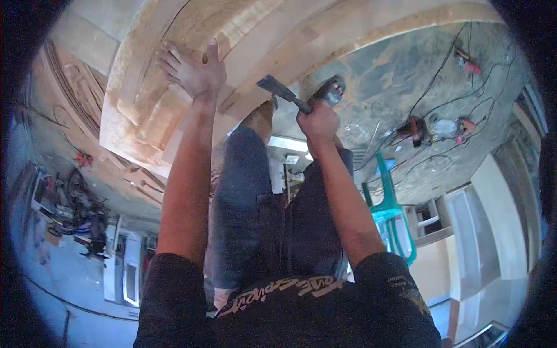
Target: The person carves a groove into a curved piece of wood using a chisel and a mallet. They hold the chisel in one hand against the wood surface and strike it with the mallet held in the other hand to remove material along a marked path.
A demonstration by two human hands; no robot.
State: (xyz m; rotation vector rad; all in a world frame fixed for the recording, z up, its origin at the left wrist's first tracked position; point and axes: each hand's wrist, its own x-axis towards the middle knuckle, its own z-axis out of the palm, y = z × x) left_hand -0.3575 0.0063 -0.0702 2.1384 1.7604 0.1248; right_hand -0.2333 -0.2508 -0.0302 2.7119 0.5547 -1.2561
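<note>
My left hand [197, 74] lies with fingers spread on a broad, curved wooden piece [249, 64]. Its pale surface carries brownish dusty patches along the left side. In my right hand [319, 123], the fingers are wrapped round the handle of a dark hand tool with a flat, widening head [277, 88]. That head points up and left, beside the near edge of the wood; whether it is a brush or a scraper I cannot tell. Whether it touches the wood is also unclear. My legs [246, 174] are below, between my forearms.
Power tools [413, 130] and tangled dark cords [447, 101] lie on the dusty floor at right. Closer stands a green plastic chair [390, 203]. Pale panels [502, 214] stand at far right. Wood strips [75, 87] and assorted clutter [78, 203] are on the left.
</note>
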